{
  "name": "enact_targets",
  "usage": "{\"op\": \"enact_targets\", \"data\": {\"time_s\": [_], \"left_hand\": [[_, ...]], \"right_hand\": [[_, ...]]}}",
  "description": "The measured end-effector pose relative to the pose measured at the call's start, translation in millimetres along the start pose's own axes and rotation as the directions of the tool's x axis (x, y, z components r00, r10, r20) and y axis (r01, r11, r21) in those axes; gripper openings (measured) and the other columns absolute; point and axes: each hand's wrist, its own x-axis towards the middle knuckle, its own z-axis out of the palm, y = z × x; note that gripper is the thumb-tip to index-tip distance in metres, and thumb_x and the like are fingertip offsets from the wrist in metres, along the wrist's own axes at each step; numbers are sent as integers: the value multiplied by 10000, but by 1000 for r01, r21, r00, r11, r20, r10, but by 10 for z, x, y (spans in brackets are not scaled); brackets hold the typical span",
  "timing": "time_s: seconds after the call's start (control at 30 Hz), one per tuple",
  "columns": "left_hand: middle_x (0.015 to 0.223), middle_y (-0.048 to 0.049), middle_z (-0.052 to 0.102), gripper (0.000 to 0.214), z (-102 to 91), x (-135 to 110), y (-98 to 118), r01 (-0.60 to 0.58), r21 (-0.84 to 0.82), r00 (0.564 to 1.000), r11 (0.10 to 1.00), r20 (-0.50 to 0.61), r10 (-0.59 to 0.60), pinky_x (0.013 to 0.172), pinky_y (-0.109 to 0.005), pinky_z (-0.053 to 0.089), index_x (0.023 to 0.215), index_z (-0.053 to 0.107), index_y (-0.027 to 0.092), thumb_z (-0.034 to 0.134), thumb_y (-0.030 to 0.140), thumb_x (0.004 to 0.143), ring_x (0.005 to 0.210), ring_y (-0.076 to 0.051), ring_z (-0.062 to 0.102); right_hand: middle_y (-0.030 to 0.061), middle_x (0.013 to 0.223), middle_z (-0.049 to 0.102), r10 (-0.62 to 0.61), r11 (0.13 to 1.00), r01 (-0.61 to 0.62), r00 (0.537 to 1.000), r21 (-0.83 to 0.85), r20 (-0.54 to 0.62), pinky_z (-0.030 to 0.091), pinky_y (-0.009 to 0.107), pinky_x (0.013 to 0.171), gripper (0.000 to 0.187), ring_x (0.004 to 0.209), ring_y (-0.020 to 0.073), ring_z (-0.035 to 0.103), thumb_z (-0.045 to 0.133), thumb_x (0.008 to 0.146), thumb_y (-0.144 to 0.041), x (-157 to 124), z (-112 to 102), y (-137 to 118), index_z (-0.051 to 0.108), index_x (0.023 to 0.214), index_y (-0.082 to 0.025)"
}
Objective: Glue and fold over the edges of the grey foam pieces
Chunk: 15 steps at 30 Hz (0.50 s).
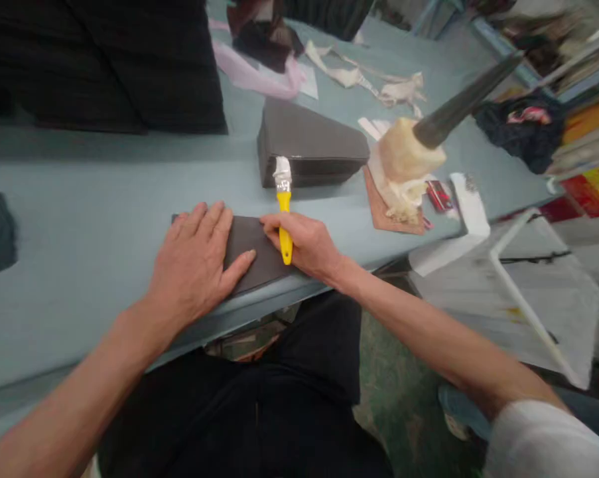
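Note:
A dark grey flat piece lies at the table's front edge. My left hand rests flat on its left part, fingers stretched out and thumb apart. Closed around a yellow-handled paintbrush is my right hand, its fingertips at the far edge of the piece. The brush points away from me, and its bristles are coated white. Just beyond it stands a stack of similar dark grey pieces, and the bristle tip overlaps its front side in this view.
To the right, a block-shaped container with a dark handle-like stick stands on a brown board. A tall black stack fills the back left. Pale fabric strips and a pink strip lie behind. A white-framed stand is beside the table.

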Motion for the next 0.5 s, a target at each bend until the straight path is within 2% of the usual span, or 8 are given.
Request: {"op": "enact_targets", "data": {"time_s": [0.13,0.2,0.27,0.37,0.5], "left_hand": [[1721,-258,416,935,-69,1,24,20,14,1000,1000,-7,-20,1343,-655,235,1633,398,1,152,652,1009,1615,-496,332],[1718,-246,427,936,-95,4,41,27,29,1000,999,-3,-26,1339,-658,245,1632,407,22,152,666,1002,1612,-492,335],[1713,-253,429,937,-115,11,58,27,40,1000,999,4,-27,1329,-678,258,1624,413,16,150,663,999,1606,-504,338],[1710,-275,419,952,-132,28,72,36,53,999,998,15,-37,1318,-711,263,1611,418,-16,147,654,991,1594,-533,346],[1716,-273,412,955,-136,51,62,52,66,998,997,36,-54,1310,-721,278,1612,420,-10,180,665,979,1590,-541,352]], "right_hand": [[64,1075,829,10,1000,-12,991,-14,-132,616,313,879,106,965,189,801,555,1063,-158,-85,-131,180,648,1062,-209],[71,1090,834,27,1000,-28,969,-2,-246,624,321,883,104,990,194,811,557,1056,-150,-143,-223,222,642,1083,-204],[80,1134,836,16,1000,-16,955,3,-296,632,332,909,95,1033,196,816,557,1064,-160,-202,-304,218,637,1090,-205],[98,1214,828,-76,997,75,964,-11,-256,632,355,975,83,1114,201,804,552,1080,-188,-268,-340,151,632,1099,-204],[151,1360,775,-162,987,162,981,-8,-102,613,414,1072,149,1244,245,755,560,1103,-308,-306,-240,60,626,1152,-184]]}}
